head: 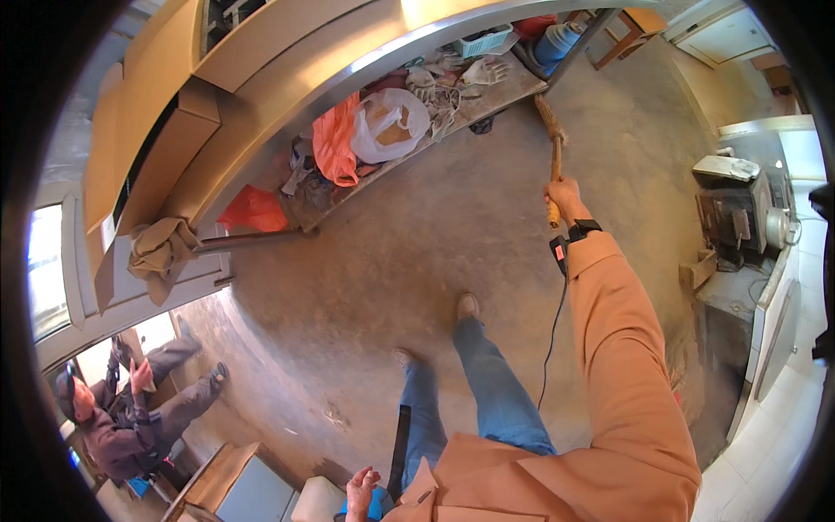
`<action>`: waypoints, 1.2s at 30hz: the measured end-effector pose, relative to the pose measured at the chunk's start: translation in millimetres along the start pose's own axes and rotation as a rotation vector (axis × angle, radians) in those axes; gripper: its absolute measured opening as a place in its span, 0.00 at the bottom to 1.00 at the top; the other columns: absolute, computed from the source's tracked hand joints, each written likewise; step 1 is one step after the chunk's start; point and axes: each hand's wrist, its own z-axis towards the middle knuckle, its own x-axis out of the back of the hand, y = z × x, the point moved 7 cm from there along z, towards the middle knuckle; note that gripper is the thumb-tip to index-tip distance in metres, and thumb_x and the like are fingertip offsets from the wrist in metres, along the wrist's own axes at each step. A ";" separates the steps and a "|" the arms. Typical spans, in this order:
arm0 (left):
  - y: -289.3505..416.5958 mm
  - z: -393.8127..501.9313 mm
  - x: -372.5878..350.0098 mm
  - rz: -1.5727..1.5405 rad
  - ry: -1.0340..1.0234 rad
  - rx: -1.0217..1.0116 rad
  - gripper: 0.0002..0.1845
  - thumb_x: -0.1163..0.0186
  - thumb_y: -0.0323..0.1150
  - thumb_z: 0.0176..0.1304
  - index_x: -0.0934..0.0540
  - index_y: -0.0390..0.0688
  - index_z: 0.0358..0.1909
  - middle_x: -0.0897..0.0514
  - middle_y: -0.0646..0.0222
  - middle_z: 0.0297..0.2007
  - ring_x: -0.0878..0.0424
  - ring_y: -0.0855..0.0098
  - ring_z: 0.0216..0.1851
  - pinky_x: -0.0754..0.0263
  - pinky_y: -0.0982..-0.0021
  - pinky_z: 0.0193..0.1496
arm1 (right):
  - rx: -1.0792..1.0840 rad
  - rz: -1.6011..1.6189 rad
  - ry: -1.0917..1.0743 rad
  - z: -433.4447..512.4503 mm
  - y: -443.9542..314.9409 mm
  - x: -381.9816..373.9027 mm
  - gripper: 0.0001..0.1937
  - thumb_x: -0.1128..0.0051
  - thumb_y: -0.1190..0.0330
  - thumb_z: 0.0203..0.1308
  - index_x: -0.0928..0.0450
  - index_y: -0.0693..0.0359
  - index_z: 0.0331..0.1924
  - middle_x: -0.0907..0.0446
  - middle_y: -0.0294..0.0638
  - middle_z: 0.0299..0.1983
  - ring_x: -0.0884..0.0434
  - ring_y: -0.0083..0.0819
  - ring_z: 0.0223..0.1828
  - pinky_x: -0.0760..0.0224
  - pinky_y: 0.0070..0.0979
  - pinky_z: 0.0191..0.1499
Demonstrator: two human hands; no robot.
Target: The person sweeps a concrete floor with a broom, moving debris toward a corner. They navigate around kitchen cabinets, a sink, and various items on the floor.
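My right hand [563, 194] grips the handle of a short straw hand broom [549, 124]. Its bristle end points away from me, towards the corner of a low shelf, just above or on the concrete floor [391, 248]; contact is unclear. A black strap with a small device [559, 251] and a cable is on that wrist. At the bottom edge, my left hand [362, 489] is partly in view with fingers curled; whether it holds anything is unclear. Beside it are a blue object [375, 506] and a black strip [400, 444].
The low shelf [417, 147] holds plastic bags [391, 124], work gloves [486, 70] and a blue basket [484, 40]. A stove-like metal unit [734, 202] stands right. A person [124, 417] sits by the doorway at left. A wooden stool [633, 32] is at the far right.
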 end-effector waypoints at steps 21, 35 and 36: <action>28.4 17.1 -25.8 -0.062 -0.089 -0.086 0.18 0.51 0.36 0.62 0.30 0.35 0.49 0.21 0.62 0.39 0.23 0.70 0.42 0.29 0.73 0.42 | 0.425 -0.370 -0.081 -178.5 84.3 -75.5 0.29 0.46 0.73 0.43 0.38 0.67 0.55 0.26 0.57 0.43 0.25 0.43 0.45 0.31 0.30 0.46; -42.7 14.7 -13.9 -0.203 -0.067 0.003 0.17 0.52 0.34 0.61 0.29 0.37 0.50 0.21 0.64 0.39 0.23 0.73 0.42 0.31 0.75 0.43 | 0.401 -0.718 -0.094 -214.5 110.8 -126.1 0.26 0.48 0.74 0.43 0.37 0.67 0.51 0.24 0.58 0.34 0.24 0.52 0.38 0.30 0.36 0.40; -43.9 15.1 -13.1 -0.206 -0.062 -0.005 0.17 0.52 0.34 0.61 0.29 0.37 0.50 0.21 0.64 0.39 0.23 0.73 0.42 0.31 0.75 0.43 | 0.438 -0.689 -0.132 -225.6 106.5 -138.4 0.27 0.48 0.74 0.43 0.38 0.67 0.52 0.24 0.58 0.34 0.24 0.52 0.38 0.30 0.36 0.40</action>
